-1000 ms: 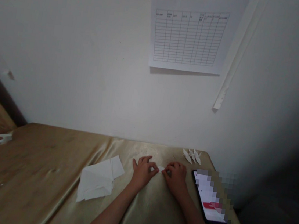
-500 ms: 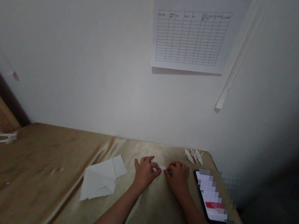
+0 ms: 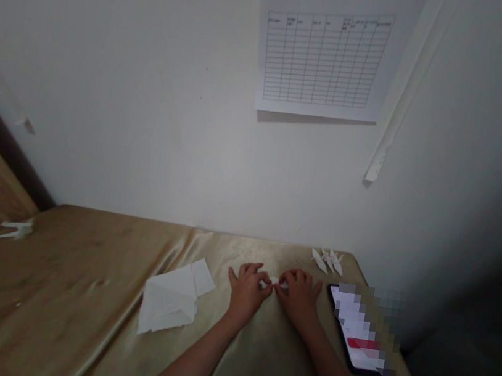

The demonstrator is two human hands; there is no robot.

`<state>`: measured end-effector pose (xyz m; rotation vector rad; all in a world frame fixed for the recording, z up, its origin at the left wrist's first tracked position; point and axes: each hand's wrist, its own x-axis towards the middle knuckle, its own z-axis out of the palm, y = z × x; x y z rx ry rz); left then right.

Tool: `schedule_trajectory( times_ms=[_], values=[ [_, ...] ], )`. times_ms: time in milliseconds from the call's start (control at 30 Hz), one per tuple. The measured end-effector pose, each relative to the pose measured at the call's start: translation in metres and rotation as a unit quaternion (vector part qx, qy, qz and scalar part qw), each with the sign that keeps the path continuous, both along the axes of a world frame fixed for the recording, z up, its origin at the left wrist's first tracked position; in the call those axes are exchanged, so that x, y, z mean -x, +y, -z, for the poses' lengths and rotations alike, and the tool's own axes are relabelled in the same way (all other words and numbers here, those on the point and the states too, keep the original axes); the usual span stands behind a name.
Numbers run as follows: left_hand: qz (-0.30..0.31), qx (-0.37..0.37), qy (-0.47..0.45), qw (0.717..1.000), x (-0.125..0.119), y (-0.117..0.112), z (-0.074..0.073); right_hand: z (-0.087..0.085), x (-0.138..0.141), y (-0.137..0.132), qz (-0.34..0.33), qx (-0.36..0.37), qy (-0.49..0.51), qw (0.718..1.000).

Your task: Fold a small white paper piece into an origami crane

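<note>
As the two hands have drawn closer together over the last second, less of the scrap of white paper (image 3: 274,281) shows between them; only a sliver now peeks out where the fingertips nearly meet. Judging from that, the work on the scrap is getting tighter and finer, with the piece kept pressed down on the surface (image 3: 78,288) and not lifted.

The left hand (image 3: 248,288) lies knuckles up with its fingers curled in, its grip closed on the left end of the scrap. The right hand (image 3: 300,294) mirrors it, pinching the right end. Both wrists rest on the shiny gold cloth. The scrap is so small and the light so dim that I cannot tell its shape or how it is creased.

Just left of the left hand lies a loose pile of white sheets (image 3: 173,295). A phone (image 3: 358,339) with a lit screen lies just beside the right hand, and small folded paper figures (image 3: 327,261) sit near the wall behind it. A printed grid chart (image 3: 324,58) hangs on the wall above.
</note>
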<state>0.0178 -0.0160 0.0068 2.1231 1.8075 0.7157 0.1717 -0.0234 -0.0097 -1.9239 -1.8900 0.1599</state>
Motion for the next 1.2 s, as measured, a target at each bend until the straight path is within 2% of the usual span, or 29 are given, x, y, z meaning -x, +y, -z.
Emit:
schedule_trajectory(
  times_ms=[367,600,900,1200],
  values=[
    [0.008,0.010,0.006,1.000,0.005,0.000,0.000,-0.002,-0.007,0.002,-0.014,0.030,0.035,0.999],
    [0.038,0.044,0.024,0.998,0.011,0.004,-0.003,-0.005,-0.019,0.003,-0.046,0.054,0.052,0.996],
    [0.059,0.025,0.034,0.997,0.018,0.004,0.001,0.001,-0.025,0.006,-0.050,0.042,0.033,0.997],
    [0.081,-0.028,0.035,0.996,0.017,0.002,-0.008,-0.001,-0.024,0.002,-0.056,0.007,0.026,0.998]
  ],
)
